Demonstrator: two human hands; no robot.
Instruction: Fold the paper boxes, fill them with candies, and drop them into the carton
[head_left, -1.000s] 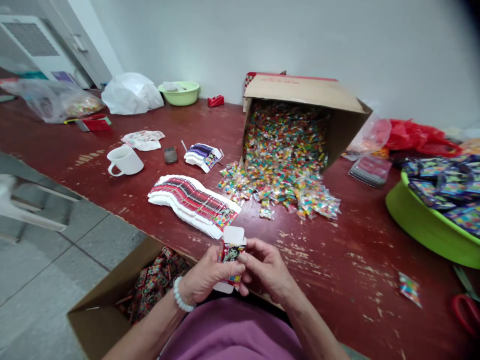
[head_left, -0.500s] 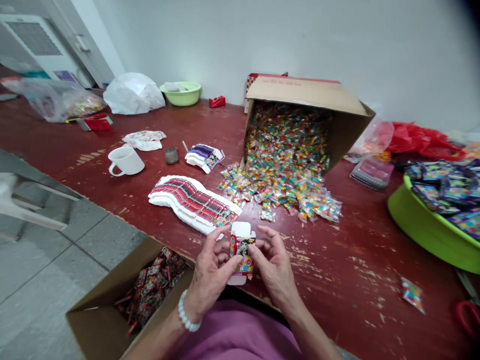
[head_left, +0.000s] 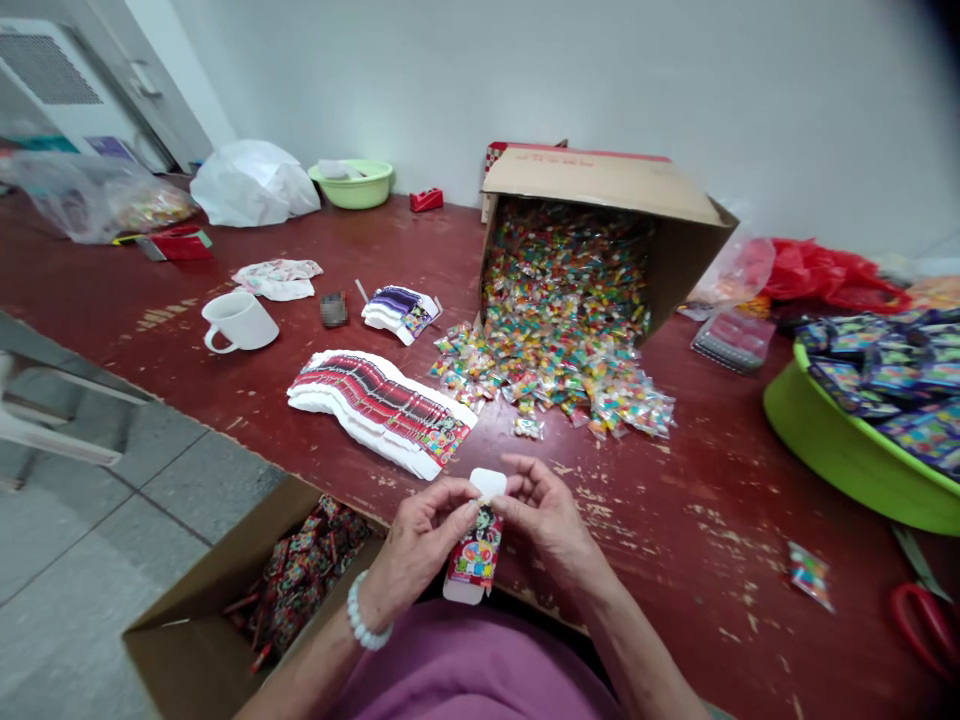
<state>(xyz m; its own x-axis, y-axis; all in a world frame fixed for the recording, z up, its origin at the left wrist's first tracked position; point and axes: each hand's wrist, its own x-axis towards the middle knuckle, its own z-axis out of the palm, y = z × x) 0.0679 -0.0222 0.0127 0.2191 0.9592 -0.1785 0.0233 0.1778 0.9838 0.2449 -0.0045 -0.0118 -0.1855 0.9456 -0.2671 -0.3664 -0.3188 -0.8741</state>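
Between my two hands is a small red printed candy box [head_left: 476, 548], its white end flaps sticking out at top and bottom. My left hand [head_left: 427, 535] pinches its upper left side, and a pale beaded bracelet circles that wrist. My right hand [head_left: 544, 515] grips the upper right edge with the thumb in front. Just beyond lies a fanned row of flat red cartons [head_left: 375, 405]. Small clear packets of colourful candy [head_left: 570, 370] spill from a tipped cardboard box [head_left: 607, 180] onto the table.
Below the table edge at left, an open carton [head_left: 176, 640] holds filled red boxes [head_left: 307, 560]. A green basin [head_left: 847, 465] of dark packets stands at right, near red-handled scissors [head_left: 926, 620] and a single candy packet [head_left: 810, 575]. A white mug [head_left: 244, 322] and purple cartons [head_left: 401, 312] sit farther back.
The candy box has moved slightly down and tilted, with its printed front showing more fully. My left fingers have shifted up to its top end. The view has turned slightly right.
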